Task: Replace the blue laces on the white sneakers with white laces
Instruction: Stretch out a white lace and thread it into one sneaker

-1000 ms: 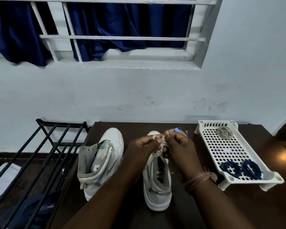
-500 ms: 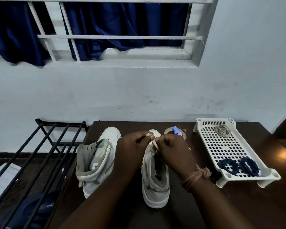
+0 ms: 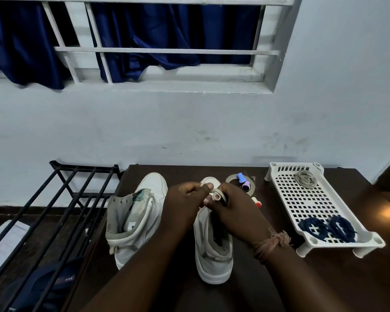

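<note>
- Nearest the person, two bare forearms reach forward over the dark counter (image 3: 324,289); a frayed thread band (image 3: 271,243) is tied round the right wrist.
- Below the arms, near the counter's front edge, stand two white sneakers with heels toward the person: the left sneaker (image 3: 133,219), its eyelets bare, and the right sneaker (image 3: 213,248), under the hands.
- Above the right sneaker's front part, the left hand (image 3: 185,206) and right hand (image 3: 236,210) meet, the fingers (image 3: 208,188) of both curled round a white lace (image 3: 217,195), pinching a small coil of it.
- The step appears to be readying this lace for the right sneaker; the next move likely calls for freeing one tip and feeding it through a lowest eyelet.
- On the right side of the counter sits a white slotted tray (image 3: 286,199): two coiled blue laces (image 3: 328,228) lie at its near end, already off the sneakers, and a second pale lace (image 3: 305,177) at its far end.
- Toward the counter's back edge lie a tape ring (image 3: 232,177) and small coloured caps (image 3: 243,181).
- Off the counter's left edge stands a black metal rack (image 3: 61,206).
</note>
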